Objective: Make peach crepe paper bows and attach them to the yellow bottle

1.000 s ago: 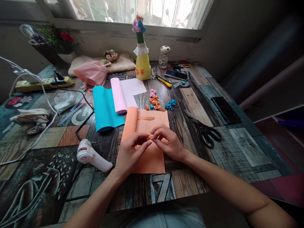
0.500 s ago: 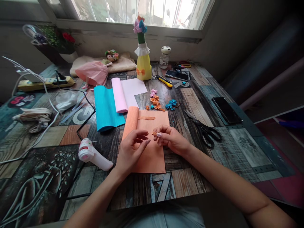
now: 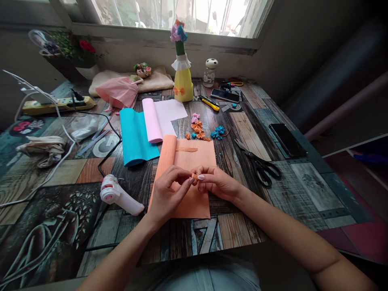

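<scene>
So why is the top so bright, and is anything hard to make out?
In the head view, the window glares nearly white; in that same view, the upper right corner sinks almost to black, the table looks stretched towards its left edge, and the orange scrap is too small to show its folds.

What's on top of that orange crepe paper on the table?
On the orange crepe paper lies a narrow orange strip, beside the rolled end. The left hand and right hand, pinching a small orange piece, cover part of it; anything behind them is hidden.
</scene>
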The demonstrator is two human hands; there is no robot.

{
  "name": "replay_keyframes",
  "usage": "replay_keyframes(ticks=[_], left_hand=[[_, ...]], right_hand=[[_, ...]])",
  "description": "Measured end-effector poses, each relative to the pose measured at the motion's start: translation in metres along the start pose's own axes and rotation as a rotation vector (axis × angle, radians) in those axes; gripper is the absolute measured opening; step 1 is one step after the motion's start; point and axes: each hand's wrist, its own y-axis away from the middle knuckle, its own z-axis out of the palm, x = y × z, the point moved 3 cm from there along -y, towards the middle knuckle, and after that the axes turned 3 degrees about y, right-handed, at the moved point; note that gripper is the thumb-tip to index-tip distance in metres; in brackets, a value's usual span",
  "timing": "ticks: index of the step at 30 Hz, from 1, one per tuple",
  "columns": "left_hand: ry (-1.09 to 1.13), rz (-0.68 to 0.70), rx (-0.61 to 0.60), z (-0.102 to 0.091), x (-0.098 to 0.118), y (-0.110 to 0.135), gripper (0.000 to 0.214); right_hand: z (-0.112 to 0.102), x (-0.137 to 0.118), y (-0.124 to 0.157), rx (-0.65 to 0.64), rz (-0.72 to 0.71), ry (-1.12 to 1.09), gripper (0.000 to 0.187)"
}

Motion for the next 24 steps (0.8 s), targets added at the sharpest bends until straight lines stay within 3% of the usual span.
replay_keyframes(ticks=[24], left_hand=[[-0.043, -0.055, -0.027, 0.0005, -0.0051, 0.0, 0.009]], right_hand=[[-0.001, 0.0024, -0.0012, 0.024, -0.028, -0.005, 0.018]])
